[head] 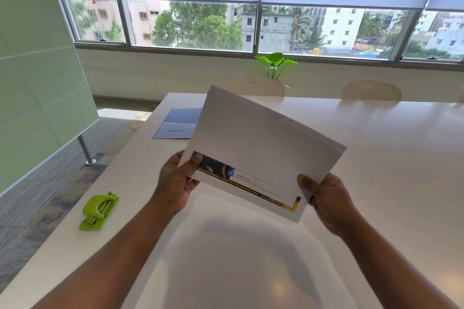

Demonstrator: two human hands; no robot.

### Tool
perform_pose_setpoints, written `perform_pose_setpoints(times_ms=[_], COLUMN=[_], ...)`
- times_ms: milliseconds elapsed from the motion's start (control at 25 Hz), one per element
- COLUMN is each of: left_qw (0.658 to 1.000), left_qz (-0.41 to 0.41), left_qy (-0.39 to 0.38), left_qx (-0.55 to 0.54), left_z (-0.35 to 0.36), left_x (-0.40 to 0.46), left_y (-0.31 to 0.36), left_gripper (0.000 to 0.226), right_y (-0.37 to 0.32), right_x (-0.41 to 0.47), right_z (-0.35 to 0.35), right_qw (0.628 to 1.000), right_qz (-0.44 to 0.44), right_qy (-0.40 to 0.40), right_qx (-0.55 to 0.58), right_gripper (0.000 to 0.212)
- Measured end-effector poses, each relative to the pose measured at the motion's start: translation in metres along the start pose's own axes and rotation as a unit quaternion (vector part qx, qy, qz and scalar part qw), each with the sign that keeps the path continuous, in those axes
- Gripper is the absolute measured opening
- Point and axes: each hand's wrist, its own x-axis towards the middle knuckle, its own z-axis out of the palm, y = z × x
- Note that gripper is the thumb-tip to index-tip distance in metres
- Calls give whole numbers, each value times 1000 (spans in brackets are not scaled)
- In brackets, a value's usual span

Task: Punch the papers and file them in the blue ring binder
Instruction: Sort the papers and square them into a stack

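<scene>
I hold a stack of white papers (261, 143) tilted in the air above the table, a dark and yellow printed strip along its near edge. My left hand (175, 180) grips its lower left corner, thumb on top. My right hand (326, 198) grips its lower right corner. A lime green hole punch (99, 211) lies on the table to the left of my left arm. The blue ring binder (177, 123) lies open and flat at the far left of the table, partly hidden behind the papers.
The long white table (376, 158) runs to the right, its left edge beside a carpeted floor. Two white chairs (371, 90) and a green plant (276, 63) stand beyond the far edge, under the windows. A green wall panel (37, 70) is at left.
</scene>
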Motion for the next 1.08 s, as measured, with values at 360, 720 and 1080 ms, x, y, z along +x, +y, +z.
perform_pose_setpoints(times_ms=[360,720,1080], left_qw=[951,955,961], left_qz=[15,26,22], left_qy=[-56,-16,-19], left_qx=[304,296,275], left_z=[-9,-17,-21], left_x=[-2,-17,-17], left_y=[2,-32,-38], left_gripper=[51,39,42], right_y=[14,34,41], right_x=[4,-9,-6], right_z=[-5,3,1], right_qw=[984,986,985], right_qz=[-18,41,48], right_qy=[-4,5,17], right_qx=[-175,-161,-164], right_gripper=[14,11,22])
